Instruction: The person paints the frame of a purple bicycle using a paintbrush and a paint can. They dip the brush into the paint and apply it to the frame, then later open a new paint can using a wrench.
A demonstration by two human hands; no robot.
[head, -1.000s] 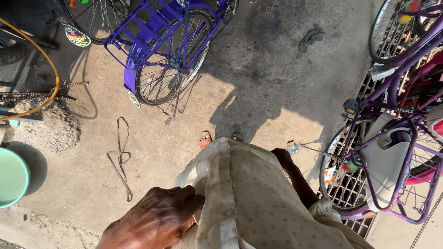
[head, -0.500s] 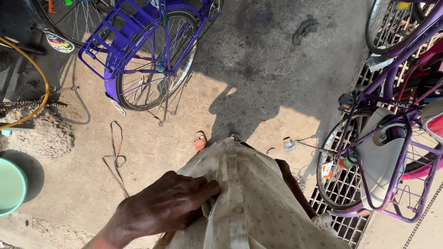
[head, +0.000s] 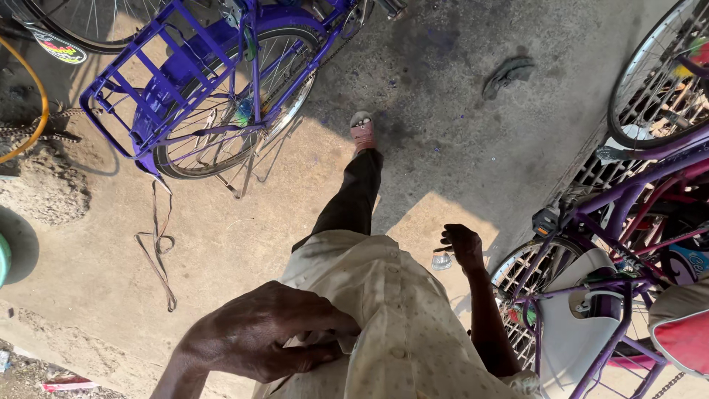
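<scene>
Here left hand (head: 266,336) fingers clenched on cream shirt (head: 399,318); right hand (head: 464,247) fingers curled (empty), near round sticker (head: 60,50).

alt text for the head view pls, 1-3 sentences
Looking down, a person in a cream shirt strides over sunlit concrete, left hand pressed against the shirt, right hand hanging by their side near a small clear object. A blue bicycle stands ahead on the left, purple bicycles on the right.
</scene>
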